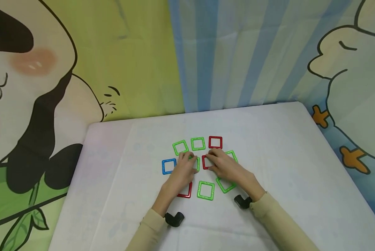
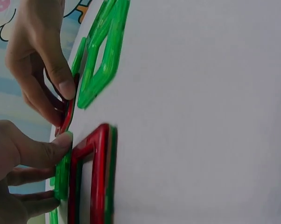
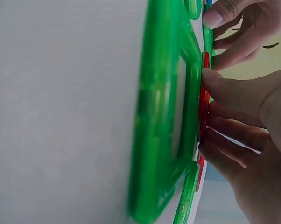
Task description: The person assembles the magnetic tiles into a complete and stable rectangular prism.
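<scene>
My left hand (image 1: 182,172) pinches a green square frame tile (image 1: 198,164) in the middle of a loose group of tiles. Just right of it, my right hand (image 1: 227,168) holds a red square frame tile (image 1: 203,163) by its edges. The right wrist view shows thumb and fingertips on that red tile (image 3: 204,105), close to the green one. In the left wrist view, the thumb rests over the rim of the green tile (image 2: 62,179). Each hand covers part of its tile; whether the two tiles touch I cannot tell.
Around the hands lie a blue tile (image 1: 163,167), a red tile (image 1: 210,142) at the back, a partly covered red tile (image 1: 190,190) in front, and several green tiles (image 1: 199,189). Black curved pieces (image 1: 174,219) sit at both wrists. A white cloth covers the table (image 1: 127,195); printed curtains (image 1: 137,69) stand behind.
</scene>
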Motion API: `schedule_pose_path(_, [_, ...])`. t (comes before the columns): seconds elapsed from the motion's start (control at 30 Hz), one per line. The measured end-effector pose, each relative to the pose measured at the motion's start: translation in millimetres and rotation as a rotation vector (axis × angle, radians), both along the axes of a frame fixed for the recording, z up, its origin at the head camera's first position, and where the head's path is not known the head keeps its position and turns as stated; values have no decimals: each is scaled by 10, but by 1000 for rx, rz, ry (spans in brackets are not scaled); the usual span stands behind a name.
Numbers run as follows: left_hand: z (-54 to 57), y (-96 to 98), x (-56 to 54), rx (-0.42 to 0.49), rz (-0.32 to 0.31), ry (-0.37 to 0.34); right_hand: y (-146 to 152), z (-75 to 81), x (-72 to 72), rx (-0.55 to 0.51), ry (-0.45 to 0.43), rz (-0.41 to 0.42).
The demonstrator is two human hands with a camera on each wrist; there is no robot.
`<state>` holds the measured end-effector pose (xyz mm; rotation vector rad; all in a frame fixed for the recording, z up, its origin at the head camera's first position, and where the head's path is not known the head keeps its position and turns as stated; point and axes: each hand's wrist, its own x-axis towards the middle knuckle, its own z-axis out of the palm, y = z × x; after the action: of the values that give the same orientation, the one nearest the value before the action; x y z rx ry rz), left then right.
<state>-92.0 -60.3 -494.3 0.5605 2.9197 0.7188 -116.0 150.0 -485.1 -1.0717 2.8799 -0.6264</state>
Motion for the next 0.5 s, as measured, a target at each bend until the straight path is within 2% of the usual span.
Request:
schedule_pose_path(0.17, [-42,88,62,36,44,8,32,-33,62,7,-12,-18])
schedule_pose_path(0.27, [-44,113,59,40,71,26,29,-26,48,4,-2,-18])
schedule_pose_path(0.5, [-2,121,16,-1,87,47,-31,-4,-6,19,3,-13])
